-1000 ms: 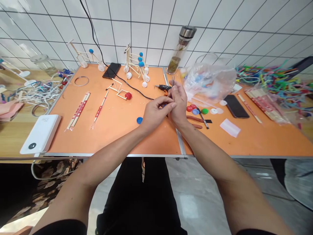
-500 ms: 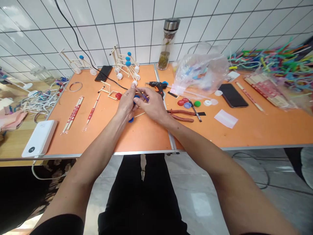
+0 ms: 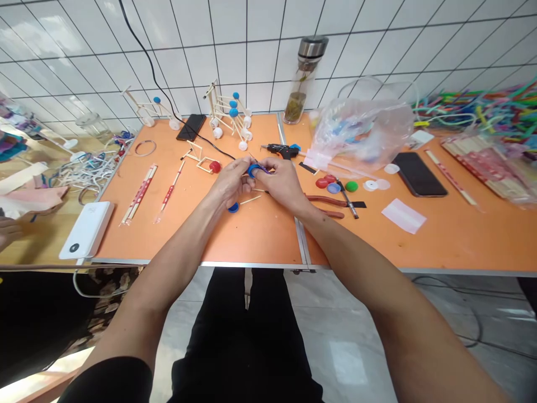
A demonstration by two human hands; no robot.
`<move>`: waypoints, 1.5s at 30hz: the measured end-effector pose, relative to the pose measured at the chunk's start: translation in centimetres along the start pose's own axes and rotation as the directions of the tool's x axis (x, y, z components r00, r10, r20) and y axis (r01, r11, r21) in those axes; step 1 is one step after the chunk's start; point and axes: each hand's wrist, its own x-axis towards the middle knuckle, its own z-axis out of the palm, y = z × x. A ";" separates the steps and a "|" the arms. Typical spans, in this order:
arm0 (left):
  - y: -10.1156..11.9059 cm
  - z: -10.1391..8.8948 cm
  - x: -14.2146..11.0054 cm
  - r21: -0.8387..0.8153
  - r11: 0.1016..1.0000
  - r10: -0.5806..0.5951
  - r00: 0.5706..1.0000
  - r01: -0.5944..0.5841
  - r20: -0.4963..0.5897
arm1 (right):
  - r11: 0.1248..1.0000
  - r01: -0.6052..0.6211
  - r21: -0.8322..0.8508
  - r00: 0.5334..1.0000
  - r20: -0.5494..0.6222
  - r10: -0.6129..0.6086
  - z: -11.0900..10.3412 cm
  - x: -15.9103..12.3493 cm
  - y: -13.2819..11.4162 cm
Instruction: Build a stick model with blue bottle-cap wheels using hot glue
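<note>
Both my hands meet over the middle of the orange table [image 3: 260, 240]. My left hand [image 3: 230, 182] and my right hand [image 3: 282, 182] are closed together around a blue bottle cap [image 3: 253, 169] with a thin wooden stick through it. A second blue cap [image 3: 233, 207] and a loose stick [image 3: 250, 200] lie on the table just under my left hand. A black hot glue gun [image 3: 280, 149] rests right behind my hands.
Stick-and-cap models [image 3: 229, 115] stand at the back. Red-handled pliers [image 3: 325, 200], coloured caps [image 3: 335, 184], a plastic bag [image 3: 361, 131], a phone [image 3: 417, 174], a glass bottle [image 3: 304, 78], wrapped chopsticks [image 3: 138, 187] and a white power bank [image 3: 86, 229] lie around. Another person's hand [image 3: 8, 230] shows at the far left.
My hands came down and left from beside the glue gun toward the table's middle. The blue cap now shows between my fingers. The camera view has shifted.
</note>
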 end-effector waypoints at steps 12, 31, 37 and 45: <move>0.2 -1.4 0.3 -0.121 0.988 -0.098 0.995 0.096 -0.015 | 0.999 0.024 -0.040 1.000 -0.009 -0.024 -0.2 0.3 1.1; 1.1 -1.7 0.8 -0.520 0.852 -0.159 0.978 0.066 -0.137 | 0.734 0.240 -0.635 0.965 0.075 -0.251 -1.3 -1.9 -1.7; 0.8 -1.5 0.5 -0.487 0.870 -0.156 0.981 0.080 -0.117 | 0.567 0.196 -0.800 0.977 0.112 -0.181 -1.5 -2.2 -2.9; 0.6 -1.1 0.4 -0.461 0.886 -0.107 0.989 0.048 -0.103 | 0.471 0.176 -0.865 0.983 0.133 -0.123 -1.4 -2.3 -3.3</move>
